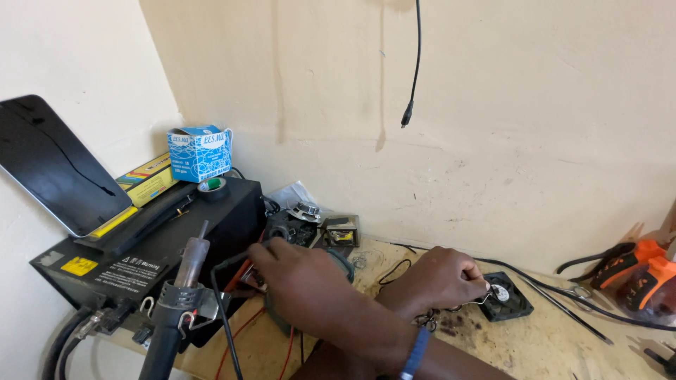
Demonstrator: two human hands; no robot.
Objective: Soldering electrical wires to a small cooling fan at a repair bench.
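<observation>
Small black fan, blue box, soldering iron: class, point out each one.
Small black fan (508,298), head view, on its frame.
Blue box (199,153), head view, front face.
Soldering iron (190,264), head view, metal barrel.

Workbench: bare wood, rough, matt, scuffed w/ dark stains. Wall: matt paint, chalky, smudged. Black box: matt plastic or coated metal, can't tell which, w/ glossy sticker labels. Tablet: glossy black glass, pale rim. Blue carton: matt printed cardboard. Tape roll: shiny black plastic. Soldering iron: dull, burnt-looking metal barrel in a bright metal clip. Small fan: black plastic, semi-matt. Tool handles: orange plastic w/ black rubbery grip. Wristband: blue, looks like cloth.
</observation>
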